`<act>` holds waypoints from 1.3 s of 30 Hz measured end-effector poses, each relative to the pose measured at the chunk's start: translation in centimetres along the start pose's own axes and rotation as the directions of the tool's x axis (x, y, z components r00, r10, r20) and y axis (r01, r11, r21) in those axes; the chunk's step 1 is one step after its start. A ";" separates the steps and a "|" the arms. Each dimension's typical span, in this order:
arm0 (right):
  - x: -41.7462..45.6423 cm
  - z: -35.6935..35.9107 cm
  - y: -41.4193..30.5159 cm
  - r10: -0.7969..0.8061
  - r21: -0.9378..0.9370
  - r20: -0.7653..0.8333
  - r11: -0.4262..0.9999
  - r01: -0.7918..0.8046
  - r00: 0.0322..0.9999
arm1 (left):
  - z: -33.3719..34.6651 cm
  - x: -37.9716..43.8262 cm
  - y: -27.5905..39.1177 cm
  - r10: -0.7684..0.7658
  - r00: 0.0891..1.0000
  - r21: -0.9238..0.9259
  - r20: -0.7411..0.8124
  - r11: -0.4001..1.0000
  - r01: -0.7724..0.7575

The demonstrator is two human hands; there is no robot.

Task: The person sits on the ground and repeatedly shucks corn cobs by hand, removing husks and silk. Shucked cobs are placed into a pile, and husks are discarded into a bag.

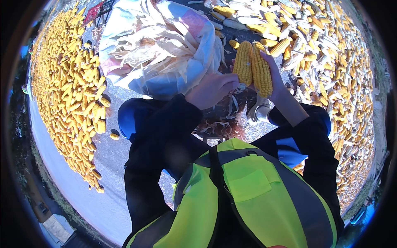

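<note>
Two yellow ears of corn stand side by side before me, the left ear (243, 63) and the right ear (262, 73), their kernels bare. My right hand (273, 69) holds both from the right, with fingertips showing beyond the left ear. At the lower end of the left ear, my left hand (215, 88) has its fingers closed on a bit of pale husk (239, 89). Its fingertips are partly hidden. Just beyond my left hand stands a white woven sack (139, 83) with pink patches, full of dry corn husks (155, 46).
A large heap of husked corn (74, 90) spreads at the left, with one loose ear (114, 136) near my left knee. Ears partly in husks (310, 55) pile up at the right. Husk scraps (217, 127) lie between my legs, near a shoe (260, 111).
</note>
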State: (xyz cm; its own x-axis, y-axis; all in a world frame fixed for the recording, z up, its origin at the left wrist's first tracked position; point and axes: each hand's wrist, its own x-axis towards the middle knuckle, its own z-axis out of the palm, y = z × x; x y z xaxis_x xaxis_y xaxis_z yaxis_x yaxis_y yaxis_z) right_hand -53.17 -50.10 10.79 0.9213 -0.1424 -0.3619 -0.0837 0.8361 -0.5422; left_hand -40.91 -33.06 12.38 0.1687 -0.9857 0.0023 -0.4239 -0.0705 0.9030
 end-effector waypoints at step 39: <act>3.8 9.7 -2.5 -0.420 -0.216 0.045 0.882 0.419 0.906 | -4.0 3.2 0.9 0.046 0.869 -0.258 -0.492 0.946 -0.197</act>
State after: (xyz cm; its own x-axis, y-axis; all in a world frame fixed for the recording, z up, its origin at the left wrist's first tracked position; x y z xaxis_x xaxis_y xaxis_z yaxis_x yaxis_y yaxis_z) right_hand -45.75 -47.61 18.17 0.8874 -0.4563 -0.0659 0.2308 0.5633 -0.7933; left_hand -37.16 -35.66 14.89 0.5648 -0.7847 0.2553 -0.2043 0.1668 0.9646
